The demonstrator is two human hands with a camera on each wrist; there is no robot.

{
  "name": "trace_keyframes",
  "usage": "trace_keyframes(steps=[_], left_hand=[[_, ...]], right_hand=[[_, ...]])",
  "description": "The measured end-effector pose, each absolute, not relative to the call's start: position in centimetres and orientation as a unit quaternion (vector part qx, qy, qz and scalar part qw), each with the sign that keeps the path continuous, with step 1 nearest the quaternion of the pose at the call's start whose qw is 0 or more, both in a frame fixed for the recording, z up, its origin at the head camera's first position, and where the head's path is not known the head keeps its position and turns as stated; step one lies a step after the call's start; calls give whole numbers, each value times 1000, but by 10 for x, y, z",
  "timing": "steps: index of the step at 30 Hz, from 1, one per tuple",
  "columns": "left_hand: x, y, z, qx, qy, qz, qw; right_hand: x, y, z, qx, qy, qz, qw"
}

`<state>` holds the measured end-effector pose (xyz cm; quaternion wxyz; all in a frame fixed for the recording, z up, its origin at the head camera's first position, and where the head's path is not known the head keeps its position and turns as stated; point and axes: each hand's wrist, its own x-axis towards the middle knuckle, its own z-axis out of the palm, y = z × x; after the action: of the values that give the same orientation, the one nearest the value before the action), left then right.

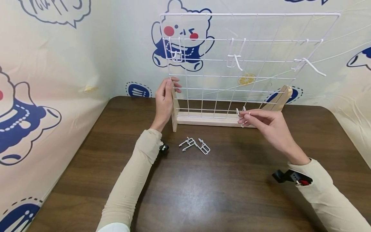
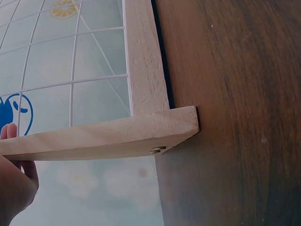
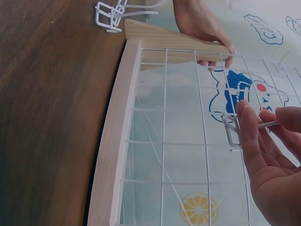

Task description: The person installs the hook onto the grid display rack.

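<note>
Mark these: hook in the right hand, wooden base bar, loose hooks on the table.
Held hook (image 3: pixel 268 125): right wrist view, on its prong.
Wooden base bar (image 1: pixel 208 120): head view, near mid-length.
Loose hooks (image 1: pixel 195 144): head view, where the two meet in the image.

Our left fingers (image 1: pixel 168 88) wrap the left end support (image 1: pixel 174 112) of the wire grid rack (image 1: pixel 232 14), which stands on the bench (image 1: pixel 203 196). Our right fingers (image 1: pixel 256 112) hold one wire hook (image 3: pixel 229 134) at the grid's lower part, left of the right end support (image 1: pixel 280 98). Above the left fingers hangs a first hook (image 1: pixel 175 52); above the right fingers, a second (image 1: pixel 234 56) hangs slightly left, a third (image 1: pixel 311 64) farther right. Two loose hooks (image 1: pixel 204 149) lie nearer us, between both sets of fingers.
</note>
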<state>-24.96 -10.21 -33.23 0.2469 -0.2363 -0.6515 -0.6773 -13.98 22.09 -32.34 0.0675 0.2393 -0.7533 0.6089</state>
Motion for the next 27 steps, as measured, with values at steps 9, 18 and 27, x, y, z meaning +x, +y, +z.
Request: trace_keyframes(steps=[9, 18, 27], left_hand=[[-250, -102, -332, -237, -653, -675, 249], [-250, -103, -331, -237, -652, -675, 251], [-249, -102, -331, -240, -650, -676, 251]], right_hand=[[-135, 233, -318, 212, -778, 584, 92], [-134, 245, -314, 195, -778, 588, 108], [-138, 255, -314, 201, -765, 599, 124]])
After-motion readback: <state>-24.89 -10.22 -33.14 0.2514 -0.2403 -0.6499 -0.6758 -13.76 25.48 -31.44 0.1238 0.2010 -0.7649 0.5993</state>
